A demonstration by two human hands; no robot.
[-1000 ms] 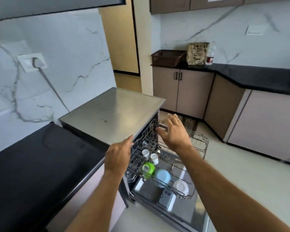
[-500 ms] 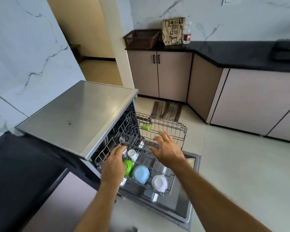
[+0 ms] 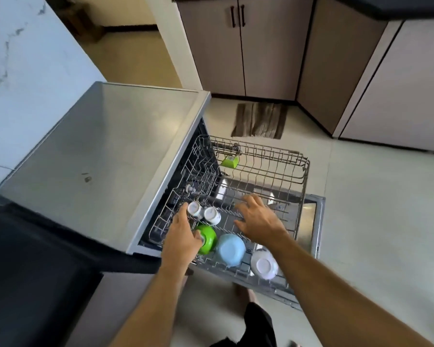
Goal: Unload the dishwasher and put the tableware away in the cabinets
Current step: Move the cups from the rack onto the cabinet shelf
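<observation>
No legible text, brand, number or sign anywhere in view. Checked: brushed steel dishwasher top (image 3: 105, 151), bare apart from a small dark smudge; the two small white upturned cups (image 3: 204, 213) in the wire rack, faint markings on their sides too blurred to read; pale brown cabinet doors (image 3: 238, 46), plain fronts, dark bar handles only.

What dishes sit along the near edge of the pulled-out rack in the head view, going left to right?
Green bowl → light blue bowl → white bowl. All three lie upside down in the rack; the left hand is at the green one.
</observation>
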